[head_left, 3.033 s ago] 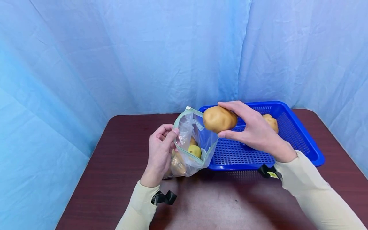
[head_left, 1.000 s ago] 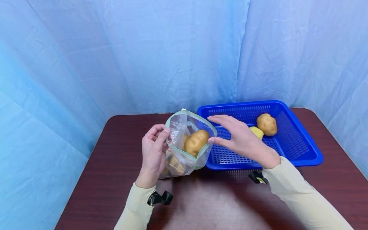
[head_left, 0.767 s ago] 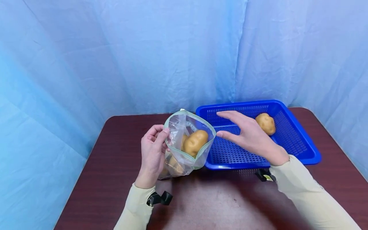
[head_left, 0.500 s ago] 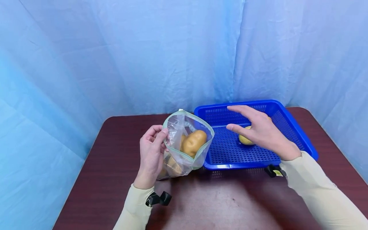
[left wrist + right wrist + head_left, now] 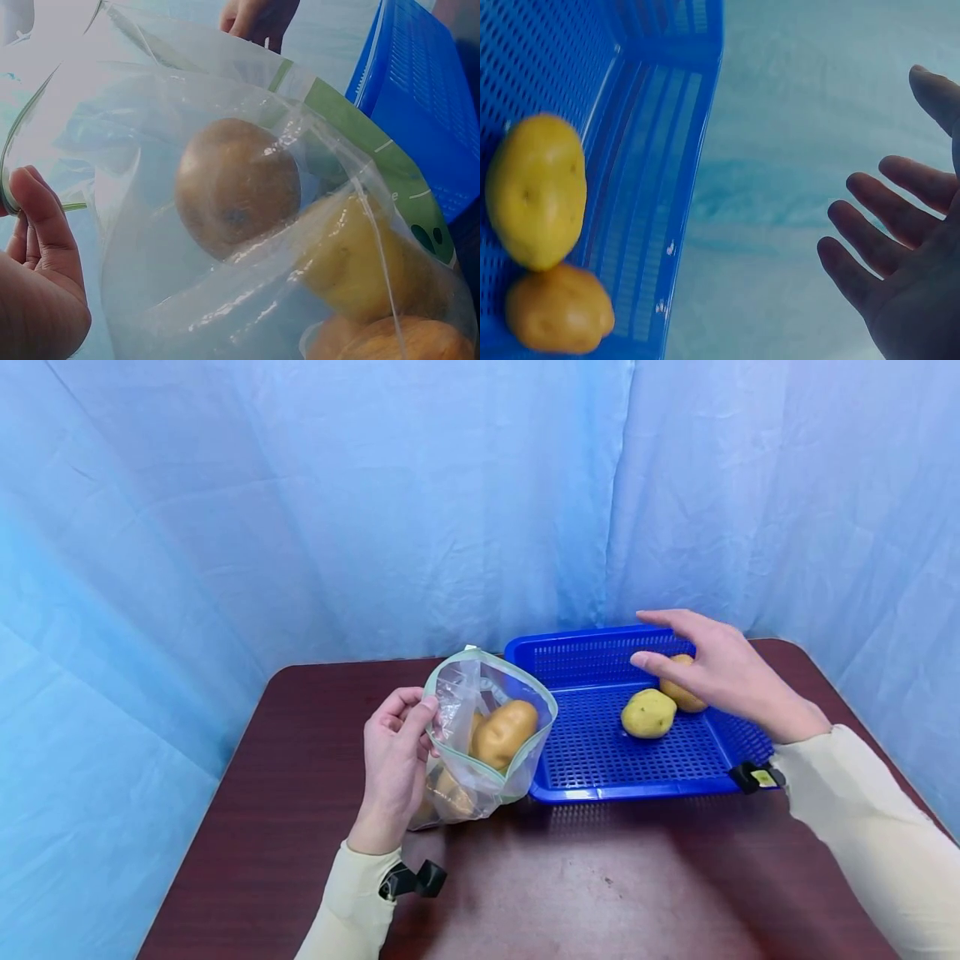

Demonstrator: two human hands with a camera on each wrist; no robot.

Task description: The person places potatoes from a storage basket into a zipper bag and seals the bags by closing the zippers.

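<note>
Fingers: left hand [image 5: 393, 760] pinches zip bag [image 5: 487, 735] rim, potatoes inside; right hand [image 5: 723, 672] spread, empty, above two potatoes [image 5: 663, 703] left at basket [image 5: 592, 760] far-right corner.

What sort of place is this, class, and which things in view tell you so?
Probably a staged recording booth, not a kitchen: a blue cloth backdrop surrounds a dark wooden table holding only a blue basket and a clear zip bag of potatoes.
</note>
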